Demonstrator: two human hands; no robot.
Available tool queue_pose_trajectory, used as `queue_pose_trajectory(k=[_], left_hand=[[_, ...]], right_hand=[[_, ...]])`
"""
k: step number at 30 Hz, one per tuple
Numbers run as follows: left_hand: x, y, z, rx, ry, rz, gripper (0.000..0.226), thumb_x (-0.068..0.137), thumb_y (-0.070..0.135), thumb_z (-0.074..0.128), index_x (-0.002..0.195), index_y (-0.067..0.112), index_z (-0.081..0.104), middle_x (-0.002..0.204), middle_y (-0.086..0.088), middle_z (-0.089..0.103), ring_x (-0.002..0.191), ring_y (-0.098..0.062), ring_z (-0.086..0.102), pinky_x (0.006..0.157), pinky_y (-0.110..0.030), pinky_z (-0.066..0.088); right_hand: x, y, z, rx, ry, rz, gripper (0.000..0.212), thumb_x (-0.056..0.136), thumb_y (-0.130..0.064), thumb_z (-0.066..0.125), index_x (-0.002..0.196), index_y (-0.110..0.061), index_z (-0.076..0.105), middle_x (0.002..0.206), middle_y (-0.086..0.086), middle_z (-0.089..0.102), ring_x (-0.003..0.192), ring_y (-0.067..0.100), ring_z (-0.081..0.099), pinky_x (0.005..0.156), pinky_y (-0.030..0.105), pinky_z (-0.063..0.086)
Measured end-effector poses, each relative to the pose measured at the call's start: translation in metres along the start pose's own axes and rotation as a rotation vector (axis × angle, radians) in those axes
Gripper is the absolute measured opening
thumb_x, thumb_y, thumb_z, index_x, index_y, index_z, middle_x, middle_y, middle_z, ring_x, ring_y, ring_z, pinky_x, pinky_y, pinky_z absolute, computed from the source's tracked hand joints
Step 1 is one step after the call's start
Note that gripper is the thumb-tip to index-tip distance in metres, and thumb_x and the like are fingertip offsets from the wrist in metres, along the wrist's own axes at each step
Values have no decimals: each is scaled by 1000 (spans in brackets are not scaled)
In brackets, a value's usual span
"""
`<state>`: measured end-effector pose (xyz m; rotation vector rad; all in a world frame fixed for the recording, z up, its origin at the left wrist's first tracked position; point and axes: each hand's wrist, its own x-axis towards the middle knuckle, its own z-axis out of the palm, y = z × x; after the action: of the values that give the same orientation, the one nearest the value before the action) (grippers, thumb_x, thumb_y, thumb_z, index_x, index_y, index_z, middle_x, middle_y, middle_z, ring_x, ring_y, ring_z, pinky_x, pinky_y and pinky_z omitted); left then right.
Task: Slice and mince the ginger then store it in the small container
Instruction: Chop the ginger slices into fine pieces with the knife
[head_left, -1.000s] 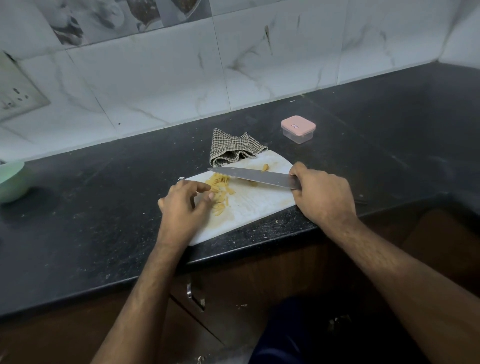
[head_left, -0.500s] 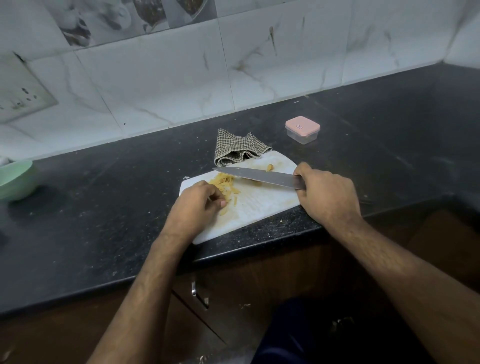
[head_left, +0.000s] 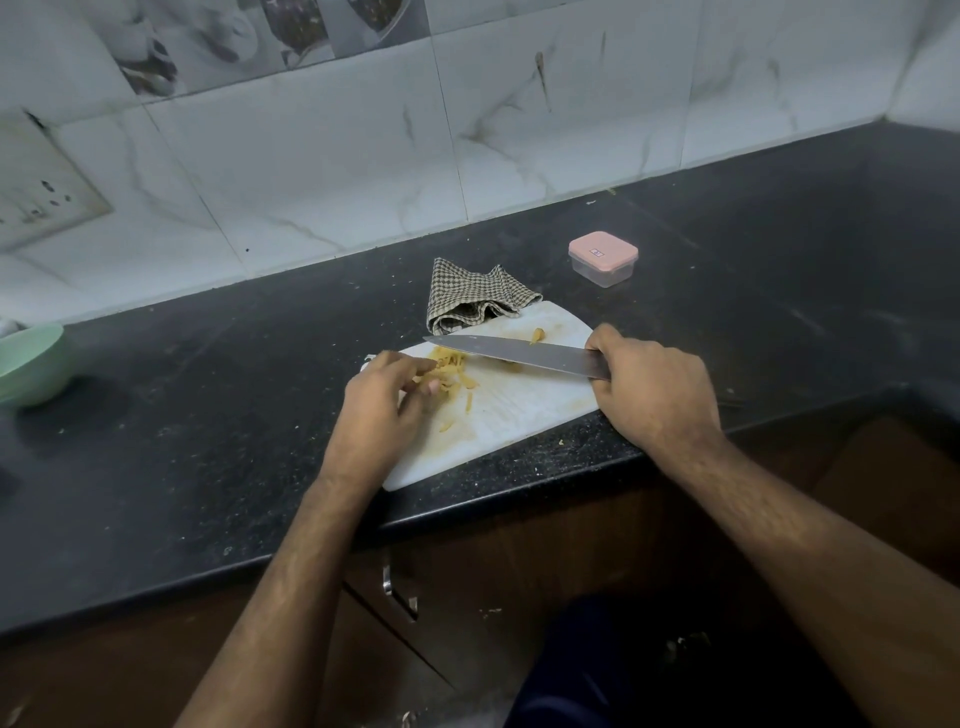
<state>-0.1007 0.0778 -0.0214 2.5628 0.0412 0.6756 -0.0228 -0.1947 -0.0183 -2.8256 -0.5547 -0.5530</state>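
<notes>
Yellow ginger strips (head_left: 457, 375) lie in a loose pile on the white cutting board (head_left: 519, 410) at the counter's front edge. My left hand (head_left: 387, 410) sits on the board's left part, its curled fingertips gathering and pinching the strips. My right hand (head_left: 654, 387) grips the handle of a long knife (head_left: 514, 353); the blade lies across the board, tip pointing left over the pile. One ginger piece (head_left: 537, 335) lies apart behind the blade. The small clear container (head_left: 602, 258) with a pink lid stands closed behind the board to the right.
A folded checked cloth (head_left: 475, 299) lies at the board's far edge. A pale green bowl (head_left: 28, 366) stands at the far left of the black counter (head_left: 208, 415). Tiled wall runs behind; a cabinet handle (head_left: 397, 592) is below the counter edge.
My left hand has slid right into the ginger pile and curled its fingers around the strips. The knife and right hand have barely shifted.
</notes>
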Motion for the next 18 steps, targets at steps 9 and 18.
queue_pose_trajectory(k=[9, 18], left_hand=[[-24, 5, -12, -34, -145, -188, 46, 70, 53, 87, 102, 23, 71, 99, 10, 59, 86, -6, 59, 77, -22, 50], [-16, 14, -5, -35, -142, -174, 10, 84, 21, 83, 89, 22, 75, 88, 9, 68, 79, -4, 62, 68, -6, 42]], right_hand=[[-1, 2, 2, 6, 6, 4, 11, 96, -30, 54, 105, -30, 48, 75, -9, 59, 63, 18, 60, 60, 34, 53], [-1, 2, 3, 3, 11, 4, 12, 94, -29, 55, 102, -31, 46, 74, -8, 61, 62, 19, 60, 62, 37, 56]])
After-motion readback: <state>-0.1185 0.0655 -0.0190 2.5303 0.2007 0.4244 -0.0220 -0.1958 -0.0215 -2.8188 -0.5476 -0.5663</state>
